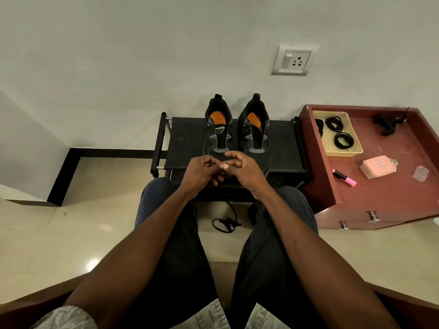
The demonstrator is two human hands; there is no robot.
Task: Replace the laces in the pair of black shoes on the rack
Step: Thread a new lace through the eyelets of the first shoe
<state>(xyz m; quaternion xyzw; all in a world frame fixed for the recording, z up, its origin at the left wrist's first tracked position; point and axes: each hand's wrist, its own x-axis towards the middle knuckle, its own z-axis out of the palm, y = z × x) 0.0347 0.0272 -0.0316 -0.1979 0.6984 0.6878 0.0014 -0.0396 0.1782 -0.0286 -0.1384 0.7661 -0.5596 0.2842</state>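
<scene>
Black shoes (pixel 237 129) sitting side by side on rack (pixel 187 138), toes toward hands. Left hand (pixel 202 170) and right hand (pixel 244 168) hovering together just in front of rack, fingers curling; cannot tell whether gripping anything. Loose lace (pixel 225 224) lying on floor below rack.

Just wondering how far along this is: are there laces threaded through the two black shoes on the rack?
No: both black shoes on the rack show bare eyelets and open tongues, no lace crossing them.
</scene>
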